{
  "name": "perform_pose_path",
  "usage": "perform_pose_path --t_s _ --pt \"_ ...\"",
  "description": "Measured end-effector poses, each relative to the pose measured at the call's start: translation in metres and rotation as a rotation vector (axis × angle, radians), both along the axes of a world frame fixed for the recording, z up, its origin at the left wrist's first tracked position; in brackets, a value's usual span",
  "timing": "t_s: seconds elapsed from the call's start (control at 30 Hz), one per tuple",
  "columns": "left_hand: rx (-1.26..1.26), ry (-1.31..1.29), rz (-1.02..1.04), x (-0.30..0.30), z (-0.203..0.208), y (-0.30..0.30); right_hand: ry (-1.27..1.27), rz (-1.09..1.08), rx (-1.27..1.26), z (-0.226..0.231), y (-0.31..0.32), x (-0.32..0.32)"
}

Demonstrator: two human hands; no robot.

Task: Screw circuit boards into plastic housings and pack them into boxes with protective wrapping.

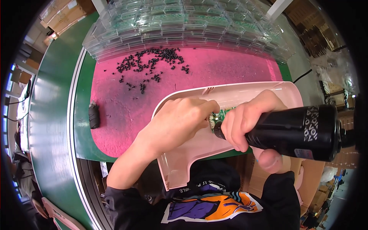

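My right hand is wrapped around a thick black power screwdriver, which lies nearly level. Its dark nose points left at a small green circuit board; fingers hide part of the board, and the bit cannot be made out. With curled fingers, my left hand grips the board's left end, its thumb out of sight. Beneath both hands rests a pale pink plastic shell with raised walls, overhanging the table's near edge.
Loose black screw-like pieces lie scattered on the pink mat. Stacked clear plastic trays line the back. A black wrapped roll stands at the mat's left edge. Further left runs a green surface with a metal rail. Cardboard sits lower right.
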State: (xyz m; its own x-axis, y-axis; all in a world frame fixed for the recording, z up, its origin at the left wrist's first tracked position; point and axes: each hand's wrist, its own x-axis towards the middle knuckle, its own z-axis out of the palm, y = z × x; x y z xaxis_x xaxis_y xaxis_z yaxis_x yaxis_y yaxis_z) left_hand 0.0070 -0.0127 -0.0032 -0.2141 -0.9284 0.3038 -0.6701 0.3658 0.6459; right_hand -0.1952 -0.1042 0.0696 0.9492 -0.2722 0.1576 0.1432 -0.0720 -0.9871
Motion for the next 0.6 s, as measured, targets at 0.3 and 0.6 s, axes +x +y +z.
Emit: perform_pose_path --t_s 0.3,0.6 --pt "0.027 0.011 -0.028 -0.001 0.006 -0.001 -0.093 -0.021 0.040 -0.006 0.003 -0.003" --pt "0.028 0.116 -0.124 -0.006 0.013 -0.003 -0.552 -0.043 0.134 -0.015 -0.014 -0.005"
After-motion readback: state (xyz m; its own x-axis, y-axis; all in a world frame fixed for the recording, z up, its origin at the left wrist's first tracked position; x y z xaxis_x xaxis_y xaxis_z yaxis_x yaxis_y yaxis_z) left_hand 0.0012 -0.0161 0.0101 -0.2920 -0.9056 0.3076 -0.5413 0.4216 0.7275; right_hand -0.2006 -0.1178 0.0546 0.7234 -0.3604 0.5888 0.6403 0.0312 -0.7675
